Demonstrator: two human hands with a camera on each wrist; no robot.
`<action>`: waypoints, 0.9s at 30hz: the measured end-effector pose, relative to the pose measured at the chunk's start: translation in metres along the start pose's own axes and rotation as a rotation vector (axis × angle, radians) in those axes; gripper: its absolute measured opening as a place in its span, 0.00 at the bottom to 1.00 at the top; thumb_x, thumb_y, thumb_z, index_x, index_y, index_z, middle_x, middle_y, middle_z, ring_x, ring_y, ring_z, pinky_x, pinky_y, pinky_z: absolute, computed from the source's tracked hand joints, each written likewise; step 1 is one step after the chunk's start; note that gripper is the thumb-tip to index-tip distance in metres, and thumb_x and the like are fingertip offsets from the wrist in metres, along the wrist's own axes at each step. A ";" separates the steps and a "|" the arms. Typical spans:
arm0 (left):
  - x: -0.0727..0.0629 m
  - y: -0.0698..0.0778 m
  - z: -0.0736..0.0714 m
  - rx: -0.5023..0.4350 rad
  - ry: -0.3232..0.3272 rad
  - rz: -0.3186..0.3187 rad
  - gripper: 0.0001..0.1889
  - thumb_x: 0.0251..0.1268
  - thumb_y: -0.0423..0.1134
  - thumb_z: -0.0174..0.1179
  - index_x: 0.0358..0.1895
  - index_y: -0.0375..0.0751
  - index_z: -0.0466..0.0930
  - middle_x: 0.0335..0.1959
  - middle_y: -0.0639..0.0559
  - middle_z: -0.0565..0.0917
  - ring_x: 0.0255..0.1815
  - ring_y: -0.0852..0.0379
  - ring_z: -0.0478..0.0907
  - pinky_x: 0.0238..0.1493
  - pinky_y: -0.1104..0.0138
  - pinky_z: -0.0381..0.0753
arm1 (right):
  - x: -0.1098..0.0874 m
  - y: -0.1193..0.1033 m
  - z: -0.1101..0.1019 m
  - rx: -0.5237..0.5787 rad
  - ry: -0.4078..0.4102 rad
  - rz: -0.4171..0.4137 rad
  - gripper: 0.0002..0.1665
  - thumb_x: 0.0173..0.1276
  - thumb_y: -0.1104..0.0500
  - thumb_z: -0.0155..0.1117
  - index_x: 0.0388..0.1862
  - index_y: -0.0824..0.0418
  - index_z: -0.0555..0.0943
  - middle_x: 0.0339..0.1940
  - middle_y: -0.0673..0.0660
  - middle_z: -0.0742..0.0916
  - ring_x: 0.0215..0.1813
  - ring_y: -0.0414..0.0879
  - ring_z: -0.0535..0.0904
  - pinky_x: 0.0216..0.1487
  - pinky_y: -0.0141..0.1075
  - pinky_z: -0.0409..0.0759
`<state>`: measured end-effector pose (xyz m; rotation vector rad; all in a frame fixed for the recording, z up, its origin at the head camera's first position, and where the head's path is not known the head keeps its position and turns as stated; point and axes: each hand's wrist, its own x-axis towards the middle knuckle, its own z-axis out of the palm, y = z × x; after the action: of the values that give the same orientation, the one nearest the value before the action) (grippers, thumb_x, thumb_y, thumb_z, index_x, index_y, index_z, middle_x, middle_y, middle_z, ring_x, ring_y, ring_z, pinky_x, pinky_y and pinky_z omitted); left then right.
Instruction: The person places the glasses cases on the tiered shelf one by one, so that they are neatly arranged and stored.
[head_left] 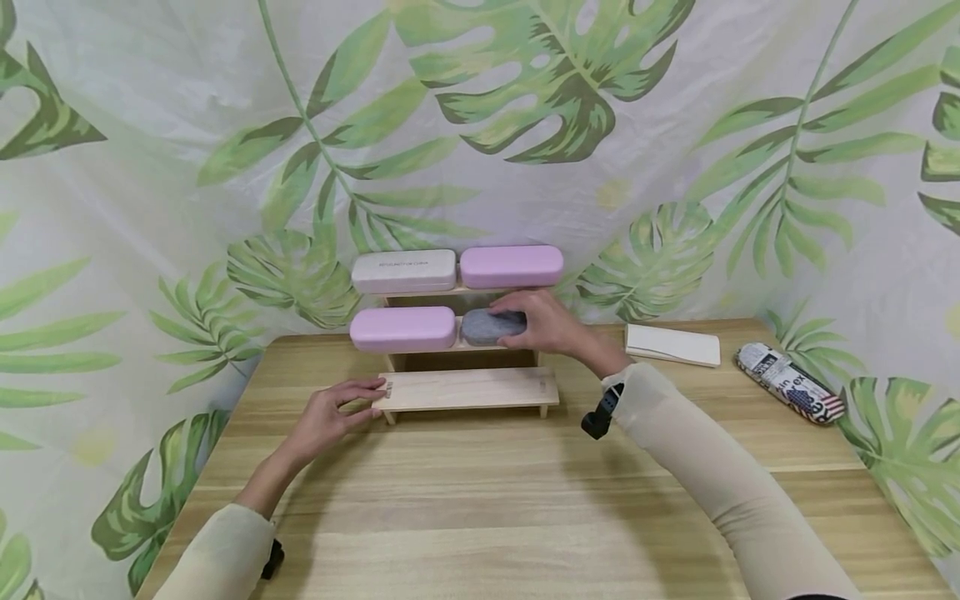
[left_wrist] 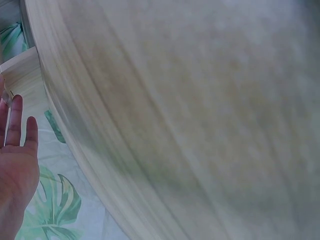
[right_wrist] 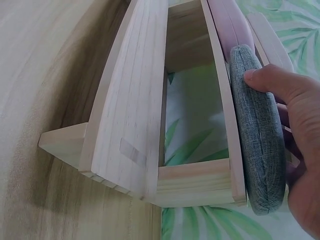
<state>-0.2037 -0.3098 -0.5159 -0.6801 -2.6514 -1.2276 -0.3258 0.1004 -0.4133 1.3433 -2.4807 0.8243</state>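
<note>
My right hand (head_left: pixel 551 323) grips a grey fabric glasses case (head_left: pixel 483 327) at the right of the middle step of a light wooden three-step rack (head_left: pixel 472 389). In the right wrist view the thumb lies along the front of the case, with the other fingers partly hidden behind it. A pink glasses case (head_left: pixel 402 329) sits to its left on the same step. On the top step are a whitish case (head_left: pixel 405 272) and another pink case (head_left: pixel 512 267). My left hand (head_left: pixel 330 421) touches the left end of the bare lowest step with its fingertips, fingers extended.
Right of the rack, a flat cream-coloured item (head_left: pixel 672 345) lies near the back of the wooden table (head_left: pixel 480 517). A printed glasses case (head_left: pixel 790 383) rests by the table's right edge. A leaf-patterned cloth (head_left: pixel 525 192) hangs behind.
</note>
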 end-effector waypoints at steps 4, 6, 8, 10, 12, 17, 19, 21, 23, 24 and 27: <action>0.000 -0.001 0.000 0.006 0.004 -0.001 0.18 0.64 0.32 0.75 0.57 0.44 0.90 0.65 0.47 0.85 0.66 0.42 0.82 0.66 0.84 0.68 | -0.001 -0.001 -0.001 0.002 0.002 -0.001 0.29 0.58 0.57 0.84 0.58 0.65 0.88 0.59 0.62 0.90 0.62 0.57 0.86 0.61 0.49 0.84; 0.000 -0.001 0.000 0.005 0.001 -0.006 0.18 0.65 0.32 0.75 0.58 0.45 0.90 0.65 0.48 0.85 0.67 0.42 0.82 0.66 0.84 0.68 | -0.002 -0.002 -0.002 0.003 0.004 -0.003 0.29 0.58 0.57 0.84 0.58 0.65 0.88 0.59 0.62 0.90 0.62 0.57 0.86 0.61 0.49 0.84; 0.000 -0.001 0.000 0.005 -0.001 -0.008 0.18 0.65 0.32 0.75 0.58 0.45 0.90 0.66 0.48 0.85 0.67 0.43 0.82 0.66 0.84 0.68 | -0.002 -0.004 -0.004 0.005 0.010 -0.007 0.29 0.57 0.57 0.85 0.58 0.65 0.88 0.59 0.62 0.90 0.62 0.57 0.86 0.62 0.49 0.84; 0.000 0.000 0.000 0.005 -0.001 -0.007 0.18 0.65 0.32 0.75 0.58 0.44 0.90 0.66 0.48 0.85 0.67 0.42 0.82 0.66 0.84 0.68 | -0.003 -0.005 -0.006 0.007 0.017 -0.012 0.29 0.57 0.57 0.85 0.57 0.65 0.89 0.59 0.62 0.90 0.63 0.57 0.86 0.63 0.49 0.84; -0.001 0.000 0.000 0.005 0.002 -0.004 0.18 0.64 0.32 0.75 0.57 0.43 0.90 0.66 0.47 0.85 0.66 0.42 0.82 0.66 0.84 0.68 | -0.004 -0.006 -0.007 0.007 0.023 -0.015 0.29 0.58 0.56 0.85 0.57 0.65 0.89 0.59 0.62 0.90 0.63 0.58 0.85 0.64 0.50 0.83; -0.001 0.002 0.000 -0.002 0.007 -0.002 0.18 0.64 0.31 0.75 0.57 0.41 0.90 0.65 0.46 0.85 0.66 0.42 0.82 0.65 0.84 0.69 | -0.007 -0.009 -0.013 0.005 0.034 -0.012 0.29 0.58 0.56 0.86 0.57 0.64 0.89 0.60 0.61 0.89 0.64 0.57 0.84 0.67 0.50 0.81; -0.002 0.002 0.000 -0.006 0.008 -0.004 0.18 0.64 0.30 0.75 0.57 0.41 0.90 0.65 0.46 0.85 0.66 0.41 0.82 0.65 0.84 0.69 | -0.009 -0.010 -0.015 0.004 0.035 -0.013 0.29 0.58 0.56 0.86 0.57 0.64 0.89 0.60 0.61 0.89 0.65 0.57 0.84 0.68 0.50 0.80; -0.002 0.002 0.000 -0.007 0.008 -0.005 0.18 0.64 0.30 0.75 0.57 0.41 0.90 0.65 0.46 0.85 0.66 0.42 0.82 0.65 0.84 0.69 | -0.011 -0.012 -0.017 0.001 0.034 -0.013 0.29 0.58 0.56 0.86 0.57 0.64 0.89 0.60 0.61 0.89 0.65 0.57 0.83 0.68 0.50 0.80; -0.001 0.002 0.000 -0.008 0.009 -0.004 0.18 0.64 0.30 0.75 0.57 0.41 0.90 0.65 0.46 0.85 0.66 0.41 0.82 0.65 0.84 0.70 | -0.013 -0.013 -0.020 -0.005 0.033 -0.011 0.29 0.58 0.55 0.85 0.57 0.64 0.89 0.61 0.61 0.89 0.65 0.58 0.83 0.67 0.51 0.80; -0.001 0.002 0.000 -0.008 0.010 -0.003 0.18 0.64 0.30 0.75 0.57 0.41 0.90 0.65 0.46 0.85 0.66 0.42 0.82 0.65 0.84 0.70 | -0.015 -0.014 -0.022 -0.004 0.031 -0.009 0.29 0.59 0.55 0.85 0.58 0.64 0.89 0.61 0.61 0.89 0.66 0.58 0.83 0.67 0.52 0.80; -0.001 0.002 0.000 -0.006 0.010 0.001 0.18 0.64 0.31 0.76 0.57 0.41 0.90 0.65 0.46 0.85 0.66 0.41 0.82 0.65 0.84 0.69 | -0.020 -0.016 -0.027 0.009 0.027 -0.001 0.30 0.59 0.55 0.85 0.59 0.64 0.88 0.62 0.61 0.88 0.67 0.59 0.82 0.67 0.54 0.80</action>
<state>-0.2023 -0.3088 -0.5149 -0.6739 -2.6406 -1.2356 -0.3036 0.1230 -0.3941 1.3278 -2.4587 0.8480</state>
